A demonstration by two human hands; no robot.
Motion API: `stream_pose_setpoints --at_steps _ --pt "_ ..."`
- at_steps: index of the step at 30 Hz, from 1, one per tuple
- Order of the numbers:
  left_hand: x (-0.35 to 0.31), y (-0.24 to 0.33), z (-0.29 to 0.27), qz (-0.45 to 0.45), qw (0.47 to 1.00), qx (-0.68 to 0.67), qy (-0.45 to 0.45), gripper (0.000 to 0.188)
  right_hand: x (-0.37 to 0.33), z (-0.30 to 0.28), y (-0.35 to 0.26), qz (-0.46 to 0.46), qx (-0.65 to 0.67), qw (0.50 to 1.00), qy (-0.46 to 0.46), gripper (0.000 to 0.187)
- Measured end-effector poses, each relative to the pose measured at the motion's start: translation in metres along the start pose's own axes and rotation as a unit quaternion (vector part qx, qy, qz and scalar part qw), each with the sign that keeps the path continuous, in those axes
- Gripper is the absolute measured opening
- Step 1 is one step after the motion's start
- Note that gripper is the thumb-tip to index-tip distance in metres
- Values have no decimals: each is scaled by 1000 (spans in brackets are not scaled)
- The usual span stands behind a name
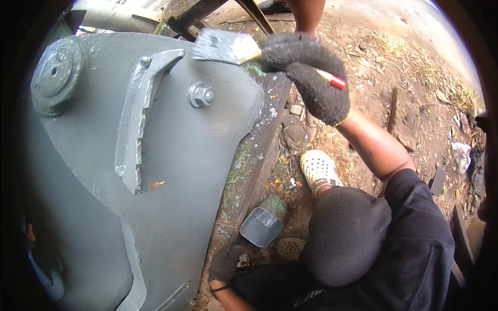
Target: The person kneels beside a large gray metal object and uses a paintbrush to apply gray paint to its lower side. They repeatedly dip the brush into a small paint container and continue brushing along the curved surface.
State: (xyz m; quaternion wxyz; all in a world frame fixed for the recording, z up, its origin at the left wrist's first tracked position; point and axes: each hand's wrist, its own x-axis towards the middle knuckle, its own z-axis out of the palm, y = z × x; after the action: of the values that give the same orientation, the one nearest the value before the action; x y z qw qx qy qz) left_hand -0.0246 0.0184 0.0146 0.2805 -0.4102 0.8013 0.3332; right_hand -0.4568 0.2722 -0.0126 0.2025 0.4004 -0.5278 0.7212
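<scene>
My right hand (316, 72), in a dark knitted glove, is closed around a paintbrush (225, 46). The handle's red-tipped end sticks out past the thumb, and grey paint coats the bristles. They hover over the upper right edge of a large grey metal plate (181, 150), which carries a bolt with a nut (201, 95), a raised jagged rib (142, 119) and a round boss (56, 72). Low down, my gloved left hand (225, 263) rests at the plate's lower right side; its fingers are mostly hidden. Just above it stands an open plastic container (263, 226) with grey paint inside.
A paint-spotted metal beam (241, 173) runs along the plate's right side. My bent knee (347, 236) and pale clog (319, 168) are close by. Another person's leg (308, 15) shows at the top. Dirt ground (373, 103) with dry grass and litter lies right.
</scene>
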Motion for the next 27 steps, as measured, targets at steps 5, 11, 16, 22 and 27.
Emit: stream_pose_setpoints --at_steps 5,11,16,22,27 --pt "6 13 0 -42 999 -17 7 35 -90 -12 49 225 -7 972 -67 31" --pt "1 21 2 -39 999 -37 8 37 -121 -21 49 357 1 933 -38 29" --pt "12 -16 1 100 993 58 15 38 -86 -30 21 170 -110 975 -92 35" --pt "5 11 3 6 1000 0 15 36 -51 -25 19 57 -109 978 -168 45" --pt "-1 42 1 -33 998 34 29 34 -106 -37 71 149 -143 951 -228 46"
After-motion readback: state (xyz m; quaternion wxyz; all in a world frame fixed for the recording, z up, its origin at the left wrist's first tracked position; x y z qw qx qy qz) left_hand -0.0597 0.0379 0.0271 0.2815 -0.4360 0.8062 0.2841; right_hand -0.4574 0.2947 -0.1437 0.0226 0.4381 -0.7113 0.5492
